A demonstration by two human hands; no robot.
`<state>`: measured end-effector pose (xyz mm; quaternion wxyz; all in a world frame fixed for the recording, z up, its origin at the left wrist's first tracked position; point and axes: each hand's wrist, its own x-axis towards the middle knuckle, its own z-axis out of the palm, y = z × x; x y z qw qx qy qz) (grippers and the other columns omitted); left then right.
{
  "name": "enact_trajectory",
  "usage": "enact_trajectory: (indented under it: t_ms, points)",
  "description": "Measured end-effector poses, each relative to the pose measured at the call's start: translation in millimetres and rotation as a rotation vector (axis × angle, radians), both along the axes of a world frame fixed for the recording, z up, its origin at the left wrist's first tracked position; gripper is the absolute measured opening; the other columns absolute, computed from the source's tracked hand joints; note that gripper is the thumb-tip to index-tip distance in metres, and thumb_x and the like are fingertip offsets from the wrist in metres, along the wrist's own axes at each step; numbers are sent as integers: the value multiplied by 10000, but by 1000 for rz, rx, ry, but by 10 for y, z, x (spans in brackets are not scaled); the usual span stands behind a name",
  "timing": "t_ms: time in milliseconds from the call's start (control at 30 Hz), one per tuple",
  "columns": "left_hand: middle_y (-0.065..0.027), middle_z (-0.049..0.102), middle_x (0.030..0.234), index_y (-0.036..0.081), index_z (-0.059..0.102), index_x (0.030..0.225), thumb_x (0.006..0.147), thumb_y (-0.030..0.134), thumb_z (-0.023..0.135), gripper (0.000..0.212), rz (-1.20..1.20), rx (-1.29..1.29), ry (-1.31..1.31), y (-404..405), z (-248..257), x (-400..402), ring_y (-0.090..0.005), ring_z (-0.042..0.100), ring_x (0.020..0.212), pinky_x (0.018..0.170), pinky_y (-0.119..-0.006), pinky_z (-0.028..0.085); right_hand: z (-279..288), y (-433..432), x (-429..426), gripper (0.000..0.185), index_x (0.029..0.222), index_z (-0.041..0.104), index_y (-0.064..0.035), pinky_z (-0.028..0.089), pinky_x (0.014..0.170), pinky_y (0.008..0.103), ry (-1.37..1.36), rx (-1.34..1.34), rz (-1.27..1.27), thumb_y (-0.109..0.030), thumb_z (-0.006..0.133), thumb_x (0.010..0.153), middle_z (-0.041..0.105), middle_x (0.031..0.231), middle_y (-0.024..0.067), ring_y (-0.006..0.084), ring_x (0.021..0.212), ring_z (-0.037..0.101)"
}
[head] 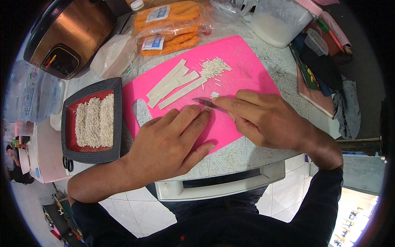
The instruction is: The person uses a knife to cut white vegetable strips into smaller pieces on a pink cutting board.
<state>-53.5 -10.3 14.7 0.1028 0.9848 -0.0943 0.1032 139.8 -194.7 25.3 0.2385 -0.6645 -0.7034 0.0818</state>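
A small knife (202, 102) is gripped in my right hand (265, 119), its blade low over the pink cutting board (247, 71). My left hand (172, 140) lies on the board, its fingertips beside the blade. What those fingers cover is mostly hidden. Just past the blade is a little cluster of short white cut pieces (215, 94). Several flat white strips (172, 85) lie farther up the board, some overlapping. To their right sits a loose heap of thin white slivers (215, 67).
A dark square dish (118, 123) with white-coated sticks (94, 123) stands left of the board. Behind are bagged orange sticks (172, 27), a copper-coloured cooker (71, 27) and a tub of white powder (274, 24). Cloths (321, 68) lie at right.
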Motion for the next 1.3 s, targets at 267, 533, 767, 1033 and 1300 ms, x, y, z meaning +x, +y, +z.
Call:
enact_trajectory:
  t_ms: [267, 533, 767, 1033, 1300]
  points:
    - [-166, 598, 1165, -29, 618, 1331, 950, 401, 757, 591, 0, 5, -2, 0, -13, -1, -259, 699, 982, 725, -356, 644, -6, 3, 0, 422, 1371, 647, 10, 563, 641, 356, -40, 13, 7, 2, 627, 950, 640, 915, 129, 218, 735, 664]
    - [-169, 594, 1167, -32, 613, 1335, 956, 406, 748, 594, -2, 3, -2, 6, -20, 1, -259, 699, 982, 716, -360, 644, 3, -4, -5, 422, 1383, 633, 8, 564, 639, 350, -39, -38, -2, -4, 612, 962, 618, 907, 114, 204, 722, 651]
    - [-171, 590, 1175, -29, 612, 1335, 958, 403, 746, 588, -1, 17, 4, 9, -47, -7, -261, 697, 994, 718, -362, 642, 21, -1, -1, 423, 1393, 627, 5, 566, 651, 343, -53, -56, 4, -10, 609, 971, 616, 914, 112, 199, 742, 654]
    - [-167, 594, 1182, -28, 621, 1327, 932, 378, 771, 585, 15, -24, 3, -8, -1, 6, -276, 699, 993, 755, -371, 633, 74, -22, -3, 420, 1361, 648, 18, 582, 701, 379, -16, -62, 19, -10, 654, 942, 644, 966, 143, 251, 789, 689]
    - [-171, 596, 1196, -33, 620, 1328, 930, 368, 772, 585, 4, -38, -15, -13, 1, 1, -286, 697, 999, 759, -373, 627, 102, -22, -37, 334, 1281, 636, 12, 564, 809, 458, 18, -166, -17, -30, 601, 952, 665, 1027, 188, 355, 953, 694]
